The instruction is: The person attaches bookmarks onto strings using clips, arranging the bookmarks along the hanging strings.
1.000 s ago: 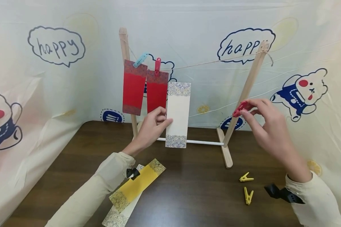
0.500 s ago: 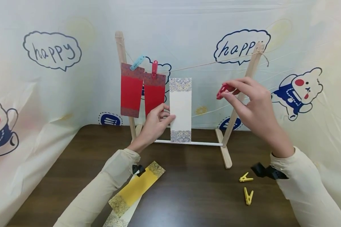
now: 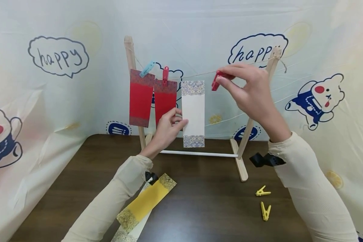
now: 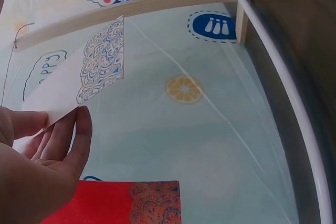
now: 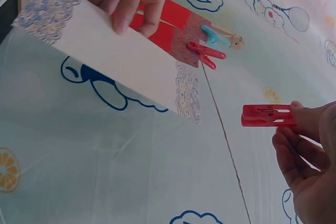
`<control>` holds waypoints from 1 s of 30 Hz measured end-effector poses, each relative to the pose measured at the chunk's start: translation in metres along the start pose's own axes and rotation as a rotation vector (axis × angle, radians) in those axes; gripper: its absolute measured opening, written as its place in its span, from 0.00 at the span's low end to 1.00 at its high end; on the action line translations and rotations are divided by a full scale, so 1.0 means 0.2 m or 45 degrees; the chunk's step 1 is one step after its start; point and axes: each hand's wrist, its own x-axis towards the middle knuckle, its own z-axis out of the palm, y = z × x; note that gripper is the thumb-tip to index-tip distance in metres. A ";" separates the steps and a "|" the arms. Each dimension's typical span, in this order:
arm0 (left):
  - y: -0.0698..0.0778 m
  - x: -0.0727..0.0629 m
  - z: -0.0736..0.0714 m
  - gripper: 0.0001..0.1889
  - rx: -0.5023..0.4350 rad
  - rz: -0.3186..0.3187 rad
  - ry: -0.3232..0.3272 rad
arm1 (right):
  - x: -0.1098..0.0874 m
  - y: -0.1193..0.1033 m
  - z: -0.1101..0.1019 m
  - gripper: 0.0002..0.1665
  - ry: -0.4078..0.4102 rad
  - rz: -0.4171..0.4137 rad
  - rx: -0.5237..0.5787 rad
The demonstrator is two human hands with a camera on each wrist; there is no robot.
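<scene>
My left hand (image 3: 168,129) pinches the left edge of a white paper card (image 3: 194,112) with patterned ends, held upright with its top just below the string (image 5: 224,132). A red clothespin (image 3: 216,80) is pinched between thumb and fingers of my right hand (image 3: 249,90), to the right of the card's top corner. In the right wrist view the clothespin is apart from both string and card. Two red cards (image 3: 141,99) hang at the string's left end, one under a blue clothespin (image 3: 147,69), the other under a second red clothespin (image 3: 165,75); my left hand covers part of the latter card.
The string runs between two wooden posts (image 3: 245,137), joined low down by a white rod (image 3: 211,154). On the dark table (image 3: 217,201) lie a yellow card (image 3: 148,201) over a white one (image 3: 130,233), and two yellow clothespins (image 3: 265,211). A printed curtain (image 3: 199,27) stands behind.
My right hand has moved left and up with the red clothespin, toward the white card. The left hand has raised the white card slightly and turned it more upright.
</scene>
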 end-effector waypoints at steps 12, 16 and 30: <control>-0.03 0.01 0.03 0.10 0.031 0.025 0.039 | 0.23 0.02 0.14 0.13 -0.093 0.061 -0.006; -0.03 0.01 0.03 0.11 0.037 0.041 0.030 | 0.28 0.03 0.17 0.13 -0.134 0.088 -0.021; -0.02 0.03 0.02 0.10 0.107 0.059 0.057 | 0.33 0.04 0.23 0.11 -0.316 0.147 -0.056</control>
